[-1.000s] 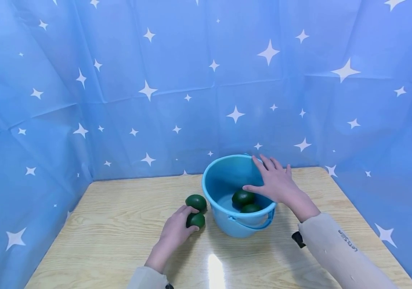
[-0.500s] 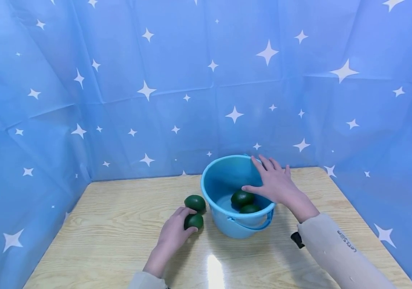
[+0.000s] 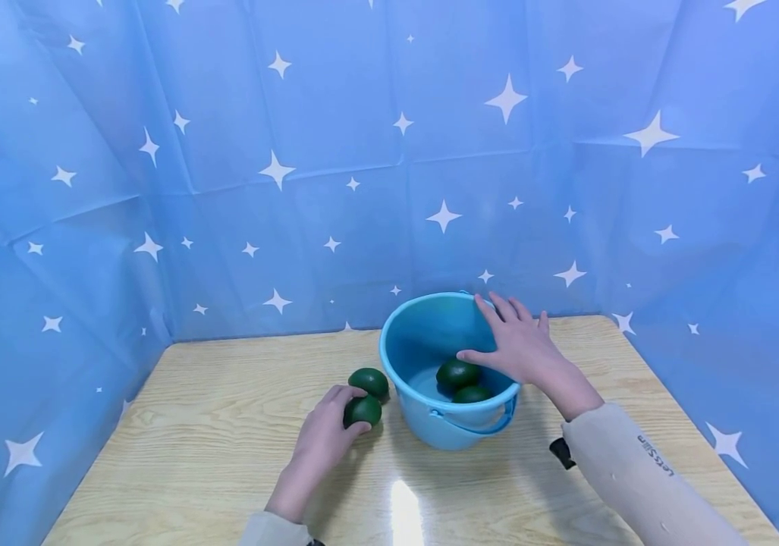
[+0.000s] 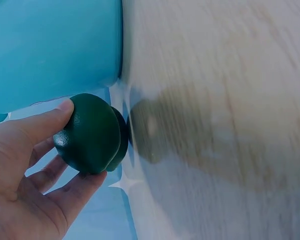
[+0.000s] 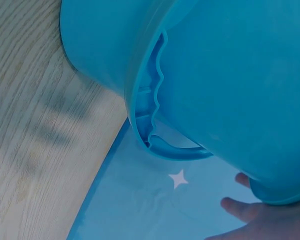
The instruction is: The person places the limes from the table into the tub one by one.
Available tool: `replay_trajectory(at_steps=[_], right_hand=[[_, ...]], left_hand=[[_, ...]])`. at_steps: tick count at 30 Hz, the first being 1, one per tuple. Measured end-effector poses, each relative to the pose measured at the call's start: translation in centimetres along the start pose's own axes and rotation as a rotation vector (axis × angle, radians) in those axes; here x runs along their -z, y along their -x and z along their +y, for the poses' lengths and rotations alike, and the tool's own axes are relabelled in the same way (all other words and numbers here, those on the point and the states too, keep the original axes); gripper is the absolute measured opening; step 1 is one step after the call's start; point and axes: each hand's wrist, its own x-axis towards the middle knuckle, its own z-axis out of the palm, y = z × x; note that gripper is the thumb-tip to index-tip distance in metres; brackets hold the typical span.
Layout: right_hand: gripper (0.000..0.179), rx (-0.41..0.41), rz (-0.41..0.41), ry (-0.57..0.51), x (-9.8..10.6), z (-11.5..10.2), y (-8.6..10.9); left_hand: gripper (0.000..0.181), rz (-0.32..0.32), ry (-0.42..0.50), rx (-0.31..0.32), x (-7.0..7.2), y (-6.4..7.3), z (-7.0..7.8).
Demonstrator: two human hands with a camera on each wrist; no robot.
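My left hand pinches a dark green avocado between thumb and fingers. The left wrist view shows that avocado just over the tabletop, partly hiding another behind it. This second avocado lies left of a light blue bucket. My right hand rests across the bucket's right rim with fingers spread and fairly straight, the thumb over the opening. Inside the bucket lie two more avocados, one farther back and one nearer. In the right wrist view, several fingertips show past the rim.
The bucket's handle hangs down at its front. A light wood-grain table carries everything, with a bright reflection near its front. Blue cloth with white stars encloses the back and both sides.
My left hand has moved slightly up and left in the head view with the avocado. The right hand and bucket have stayed in place.
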Motion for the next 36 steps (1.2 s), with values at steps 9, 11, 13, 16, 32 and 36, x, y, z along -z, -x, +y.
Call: replay_trajectory(at_steps=[9, 11, 13, 16, 32, 36], right_hand=[[0.103, -0.001, -0.003, -0.005, 0.0, 0.0, 0.0], [0.103, -0.001, -0.003, -0.005, 0.0, 0.0, 0.0], [0.103, -0.002, -0.003, -0.004, 0.0, 0.1, 0.0], [0.103, -0.002, -0.004, -0.001, 0.0, 0.1, 0.0], [0.103, -0.002, -0.009, 0.013, 0.1, 0.0, -0.1], [0.103, -0.001, -0.012, 0.01, 0.1, 0.0, -0.1]], left_hand=[[0.044, 0.018, 0.025, -0.004, 0.6, 0.1, 0.3], [0.044, 0.021, 0.028, -0.005, 0.7, 0.2, 0.5], [0.044, 0.024, 0.031, -0.004, 0.8, 0.2, 0.6], [0.044, 0.026, 0.035, -0.002, 1.0, 0.3, 0.8], [0.046, 0.056, 0.041, -0.005, 2.0, 0.0, 1.4], [0.045, 0.057, 0.047, -0.007, 2.2, 0.0, 1.5]])
